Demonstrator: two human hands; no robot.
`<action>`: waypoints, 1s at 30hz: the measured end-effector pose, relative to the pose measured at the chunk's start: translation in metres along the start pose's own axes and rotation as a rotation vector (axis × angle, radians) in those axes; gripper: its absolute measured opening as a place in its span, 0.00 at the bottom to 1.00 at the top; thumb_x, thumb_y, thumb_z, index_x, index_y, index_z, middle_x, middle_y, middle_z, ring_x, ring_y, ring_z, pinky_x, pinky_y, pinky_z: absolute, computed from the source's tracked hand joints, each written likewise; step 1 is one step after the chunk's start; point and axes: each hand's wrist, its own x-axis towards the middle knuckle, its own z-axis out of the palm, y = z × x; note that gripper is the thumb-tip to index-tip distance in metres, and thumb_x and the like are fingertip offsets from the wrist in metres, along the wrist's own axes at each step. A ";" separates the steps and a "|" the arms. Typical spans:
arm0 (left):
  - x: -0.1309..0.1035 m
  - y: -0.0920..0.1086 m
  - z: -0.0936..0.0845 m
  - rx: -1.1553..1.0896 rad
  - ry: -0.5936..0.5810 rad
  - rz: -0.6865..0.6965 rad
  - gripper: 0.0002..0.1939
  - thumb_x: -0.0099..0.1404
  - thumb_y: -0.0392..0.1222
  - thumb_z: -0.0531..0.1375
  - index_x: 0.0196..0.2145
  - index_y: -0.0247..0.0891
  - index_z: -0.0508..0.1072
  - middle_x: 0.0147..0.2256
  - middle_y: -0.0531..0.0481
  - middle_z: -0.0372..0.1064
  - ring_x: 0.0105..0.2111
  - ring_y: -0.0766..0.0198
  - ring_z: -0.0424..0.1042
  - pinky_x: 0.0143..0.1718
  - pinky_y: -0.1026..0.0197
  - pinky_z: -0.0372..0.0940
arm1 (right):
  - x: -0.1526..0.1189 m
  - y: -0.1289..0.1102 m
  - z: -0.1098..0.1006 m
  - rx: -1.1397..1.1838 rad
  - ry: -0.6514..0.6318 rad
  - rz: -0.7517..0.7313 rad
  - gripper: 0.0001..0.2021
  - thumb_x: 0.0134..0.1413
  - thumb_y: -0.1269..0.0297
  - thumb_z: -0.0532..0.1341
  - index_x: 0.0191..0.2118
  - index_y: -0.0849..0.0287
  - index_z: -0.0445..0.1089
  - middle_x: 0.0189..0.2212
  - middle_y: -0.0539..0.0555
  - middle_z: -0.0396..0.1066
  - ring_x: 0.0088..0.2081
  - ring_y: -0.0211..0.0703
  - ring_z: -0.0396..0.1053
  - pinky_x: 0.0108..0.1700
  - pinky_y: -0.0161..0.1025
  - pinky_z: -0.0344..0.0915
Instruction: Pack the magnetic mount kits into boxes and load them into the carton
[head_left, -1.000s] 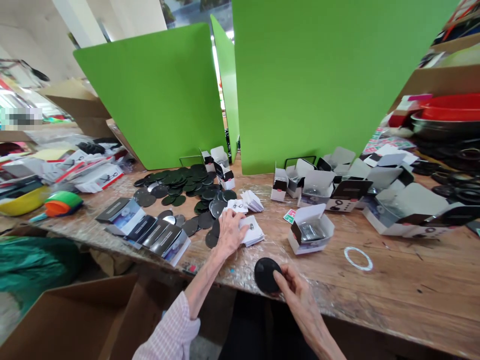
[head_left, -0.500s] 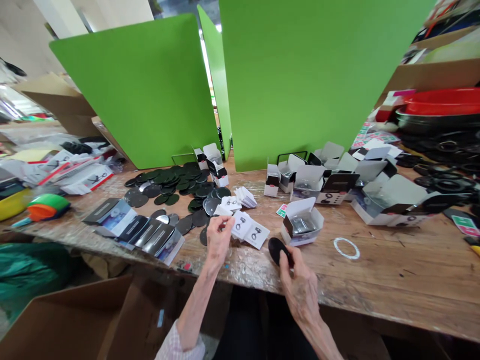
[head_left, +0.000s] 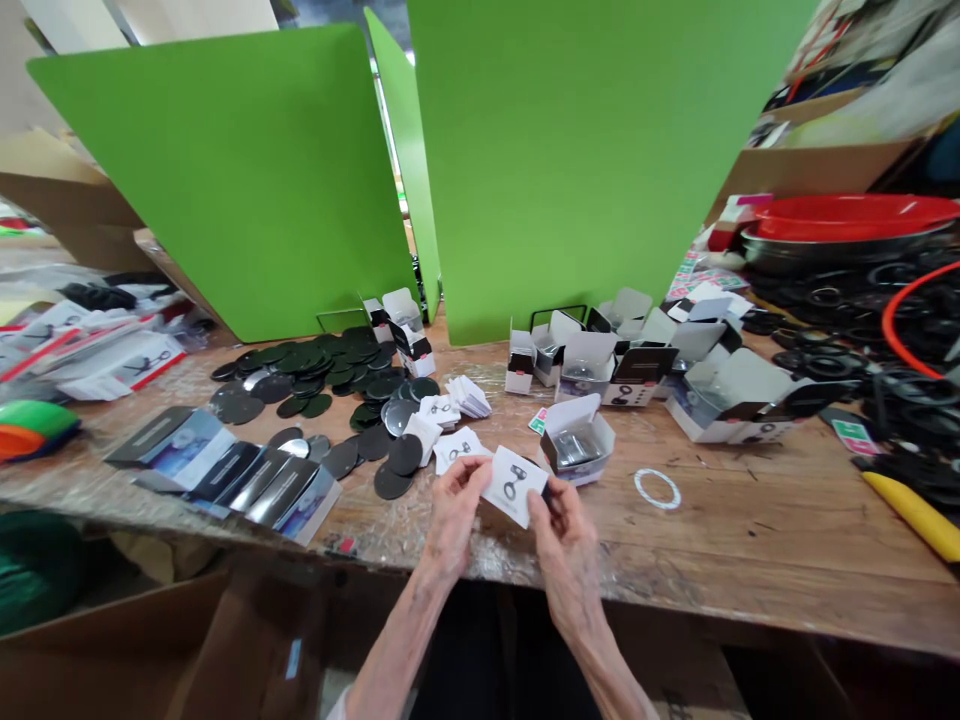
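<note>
card [head_left: 513, 486] sits between the fingers of both hands, printed face up and slanted. left hand [head_left: 448, 525] pinches its left edge; right hand [head_left: 571, 560] has a thumb on its right edge — both grips narrow. its sides look near equal, so a long axis is hard to tell. something dark shows behind it at the right fingers, too hidden to name. box [head_left: 577, 448] lies just beyond the right fingers, flaps open, so the right hand is the nearer one. past the left fingertips lie papers [head_left: 456, 447], with discs [head_left: 405, 454] farther left — ring [head_left: 658, 488] lies to the right of the right fingers.
</note>
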 end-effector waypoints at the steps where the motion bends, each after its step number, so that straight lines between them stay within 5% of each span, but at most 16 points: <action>1: 0.000 -0.003 0.006 -0.006 -0.025 -0.009 0.12 0.52 0.45 0.65 0.32 0.36 0.74 0.30 0.52 0.72 0.32 0.67 0.69 0.35 0.65 0.64 | 0.000 -0.003 -0.009 -0.058 0.045 -0.033 0.19 0.54 0.48 0.59 0.43 0.59 0.65 0.37 0.57 0.74 0.36 0.46 0.71 0.37 0.40 0.69; 6: 0.010 -0.030 0.054 0.247 -0.117 0.225 0.28 0.53 0.41 0.64 0.52 0.37 0.67 0.55 0.42 0.65 0.56 0.54 0.62 0.59 0.52 0.56 | 0.026 -0.023 -0.061 -0.369 0.255 -0.227 0.20 0.57 0.46 0.55 0.43 0.58 0.65 0.35 0.56 0.73 0.32 0.45 0.70 0.36 0.42 0.68; 9: 0.019 -0.037 0.074 0.335 -0.127 0.329 0.27 0.57 0.42 0.61 0.55 0.38 0.65 0.55 0.41 0.63 0.58 0.52 0.60 0.61 0.48 0.53 | 0.044 -0.033 -0.079 -0.346 0.189 -0.250 0.22 0.56 0.46 0.57 0.49 0.56 0.62 0.38 0.57 0.73 0.31 0.46 0.72 0.33 0.42 0.70; 12: 0.013 -0.025 0.073 0.332 -0.084 0.333 0.25 0.55 0.40 0.62 0.52 0.39 0.67 0.52 0.43 0.65 0.55 0.53 0.62 0.59 0.49 0.55 | 0.047 -0.036 -0.079 -0.246 0.135 -0.222 0.26 0.54 0.48 0.60 0.54 0.55 0.57 0.40 0.57 0.74 0.34 0.47 0.73 0.29 0.41 0.71; 16: -0.015 0.003 0.060 0.159 -0.115 0.148 0.17 0.59 0.47 0.61 0.45 0.39 0.69 0.38 0.48 0.70 0.38 0.62 0.69 0.42 0.59 0.65 | 0.033 -0.037 -0.065 -0.140 0.061 -0.186 0.23 0.56 0.52 0.61 0.52 0.56 0.55 0.38 0.56 0.74 0.36 0.45 0.74 0.34 0.40 0.73; 20: -0.027 0.016 0.057 -0.232 -0.223 -0.192 0.21 0.50 0.44 0.69 0.40 0.36 0.69 0.29 0.52 0.71 0.27 0.70 0.67 0.30 0.67 0.63 | 0.025 -0.041 -0.065 -0.065 -0.122 -0.144 0.20 0.62 0.52 0.56 0.54 0.55 0.57 0.40 0.55 0.73 0.33 0.41 0.73 0.33 0.38 0.72; 23: -0.027 0.016 0.057 -0.381 -0.311 -0.434 0.20 0.45 0.38 0.71 0.37 0.33 0.71 0.30 0.51 0.71 0.26 0.72 0.67 0.28 0.69 0.62 | 0.028 -0.037 -0.080 -0.076 -0.282 -0.236 0.24 0.60 0.54 0.59 0.60 0.50 0.56 0.53 0.58 0.66 0.47 0.45 0.70 0.46 0.42 0.71; 26: -0.031 0.011 0.057 -0.399 -0.470 -0.598 0.18 0.47 0.38 0.70 0.34 0.33 0.71 0.26 0.53 0.68 0.24 0.73 0.64 0.27 0.68 0.60 | 0.032 -0.026 -0.094 -0.055 -0.393 -0.310 0.18 0.55 0.58 0.64 0.51 0.51 0.67 0.60 0.56 0.58 0.59 0.50 0.61 0.57 0.45 0.63; 28: -0.031 0.004 0.059 -0.289 -0.508 -0.566 0.17 0.51 0.47 0.68 0.33 0.33 0.70 0.23 0.54 0.64 0.21 0.72 0.61 0.26 0.67 0.60 | 0.034 -0.018 -0.101 -0.018 -0.334 -0.307 0.08 0.56 0.58 0.64 0.40 0.54 0.71 0.55 0.55 0.65 0.55 0.48 0.65 0.54 0.43 0.64; 30: -0.026 -0.006 0.063 -0.055 -0.364 -0.312 0.19 0.56 0.55 0.64 0.33 0.35 0.69 0.24 0.54 0.64 0.22 0.70 0.62 0.28 0.64 0.61 | 0.038 -0.015 -0.106 -0.018 -0.191 -0.273 0.07 0.56 0.58 0.64 0.36 0.56 0.71 0.42 0.53 0.72 0.44 0.42 0.71 0.46 0.37 0.67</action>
